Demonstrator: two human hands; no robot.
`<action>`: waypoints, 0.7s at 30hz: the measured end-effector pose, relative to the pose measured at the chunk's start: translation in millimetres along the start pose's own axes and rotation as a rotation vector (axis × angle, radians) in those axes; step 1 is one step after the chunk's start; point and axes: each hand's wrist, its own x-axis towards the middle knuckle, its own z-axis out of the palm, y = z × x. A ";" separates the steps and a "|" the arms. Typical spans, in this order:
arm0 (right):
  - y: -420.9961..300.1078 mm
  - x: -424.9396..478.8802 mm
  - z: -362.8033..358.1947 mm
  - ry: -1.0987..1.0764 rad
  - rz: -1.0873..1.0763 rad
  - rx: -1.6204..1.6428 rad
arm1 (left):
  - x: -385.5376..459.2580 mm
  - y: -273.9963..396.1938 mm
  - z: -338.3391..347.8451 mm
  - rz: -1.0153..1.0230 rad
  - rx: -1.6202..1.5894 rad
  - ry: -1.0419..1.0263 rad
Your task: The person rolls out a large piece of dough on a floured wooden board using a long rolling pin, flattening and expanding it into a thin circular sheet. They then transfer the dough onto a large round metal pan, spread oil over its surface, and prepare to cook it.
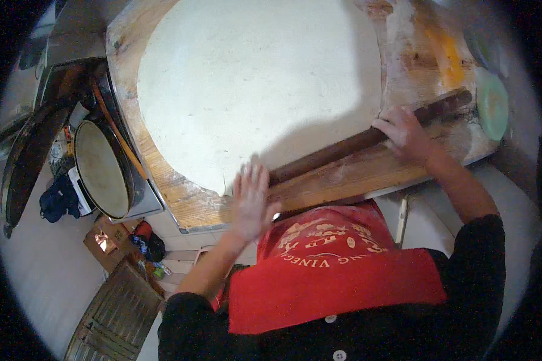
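A broad, thin sheet of pale dough [257,85] covers most of a floured wooden board [343,178]. Along its near edge a long dark wooden rolling pin [320,155] lies at a slant, its right end reaching beyond the dough. My right hand [404,133] has its fingers curled over the pin by the dough's right edge. My left hand [251,203] lies flat with fingers stretched out at the pin's left end, beside a small pointed fold in the dough. That end of the pin is hidden under the hand.
A pale green round plastic container [492,106] stands at the board's right edge. To the left are a large round pan [101,169], a thin wooden stick [117,126] and a cardboard box [97,246]. A slatted chair [117,311] stands lower left. My red apron [334,289] touches the board's front.
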 end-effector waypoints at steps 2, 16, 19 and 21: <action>10.9 -3.7 -2.2 0.026 0.008 0.008 | 57.5 -7.7 -29.6 -0.026 -0.005 0.066; 48.3 -39.5 -18.4 0.041 0.078 -0.056 | 107.5 6.8 -18.1 0.188 -0.019 0.440; 60.2 -18.3 -15.7 0.174 0.195 -0.064 | 169.2 13.7 -32.4 0.065 0.212 0.444; 73.0 -25.0 -14.9 0.167 0.126 -0.082 | 177.9 43.0 -16.1 0.002 0.258 0.389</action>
